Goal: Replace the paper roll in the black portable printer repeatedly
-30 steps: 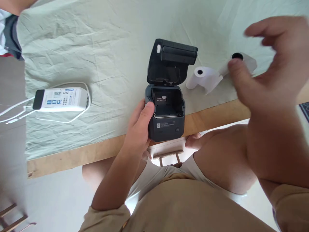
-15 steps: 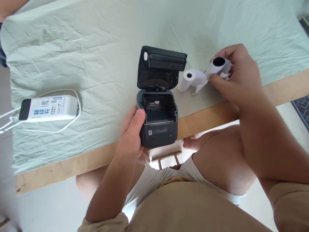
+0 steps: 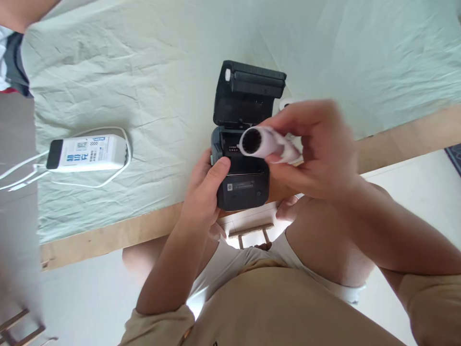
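A dark portable label printer (image 3: 243, 194) with its lid (image 3: 248, 91) swung up rests in my left hand (image 3: 205, 192), whose thumb lies on the left rim of the paper bay. Over the right side of that bay, my right hand (image 3: 320, 149) pinches a white paper roll (image 3: 266, 142) with a wide dark core, its hollow end facing left. Part of the bay is hidden behind the roll. Another paper roll (image 3: 285, 103) on the cloth shows only its edge behind my right hand.
On the left of the green cloth (image 3: 162, 72) lies a white power strip (image 3: 90, 153) with its cable looped around it. The table's wooden edge (image 3: 118, 235) runs below the printer. Another person's arm (image 3: 25, 12) reaches into the upper left corner.
My right hand has lifted the wide-core paper roll off the cloth and carried it left to the printer. My left hand still holds the printer.
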The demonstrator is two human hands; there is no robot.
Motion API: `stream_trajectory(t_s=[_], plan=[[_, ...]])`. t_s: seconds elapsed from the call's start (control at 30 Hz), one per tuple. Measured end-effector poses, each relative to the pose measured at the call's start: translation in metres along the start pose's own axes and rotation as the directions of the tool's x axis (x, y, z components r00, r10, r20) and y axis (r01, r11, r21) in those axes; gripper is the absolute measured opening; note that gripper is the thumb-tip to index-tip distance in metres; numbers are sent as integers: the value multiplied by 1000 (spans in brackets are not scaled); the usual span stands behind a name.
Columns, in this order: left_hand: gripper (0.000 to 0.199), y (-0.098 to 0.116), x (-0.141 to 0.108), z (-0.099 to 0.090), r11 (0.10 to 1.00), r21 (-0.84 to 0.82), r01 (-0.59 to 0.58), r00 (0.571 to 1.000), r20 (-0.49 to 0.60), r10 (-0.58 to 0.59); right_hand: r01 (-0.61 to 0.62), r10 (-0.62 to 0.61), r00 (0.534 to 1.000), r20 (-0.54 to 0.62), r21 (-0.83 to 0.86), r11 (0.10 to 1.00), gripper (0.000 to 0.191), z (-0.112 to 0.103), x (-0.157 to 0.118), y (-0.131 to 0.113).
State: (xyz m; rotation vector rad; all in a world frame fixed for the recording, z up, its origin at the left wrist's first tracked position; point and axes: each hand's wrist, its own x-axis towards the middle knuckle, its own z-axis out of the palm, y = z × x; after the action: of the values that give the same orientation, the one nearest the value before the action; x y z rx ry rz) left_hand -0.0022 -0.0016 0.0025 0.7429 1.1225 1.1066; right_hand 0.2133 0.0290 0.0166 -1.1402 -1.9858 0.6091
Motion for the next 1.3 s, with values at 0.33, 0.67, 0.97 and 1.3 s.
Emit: stream_trajectory(t_s=[0.33,0.67,0.97,1.3], plan=[[31,0,-3,0,998,-55,15,1000,7,-15,358,-382,912,-151,-162,919,20,24,11,4],[65,2,-1,-1,1000,-1,-6,1000,7,6,457,-456,872,-178,-40,889,21,26,-2,8],[72,-2,2,-9,995,60,-83,994,70,79,196,-187,951,-246,9,981,54,20,4,19],[57,-3,-7,-5,992,-53,-113,989,94,117,-183,146,977,156,259,948,54,21,-14,9]])
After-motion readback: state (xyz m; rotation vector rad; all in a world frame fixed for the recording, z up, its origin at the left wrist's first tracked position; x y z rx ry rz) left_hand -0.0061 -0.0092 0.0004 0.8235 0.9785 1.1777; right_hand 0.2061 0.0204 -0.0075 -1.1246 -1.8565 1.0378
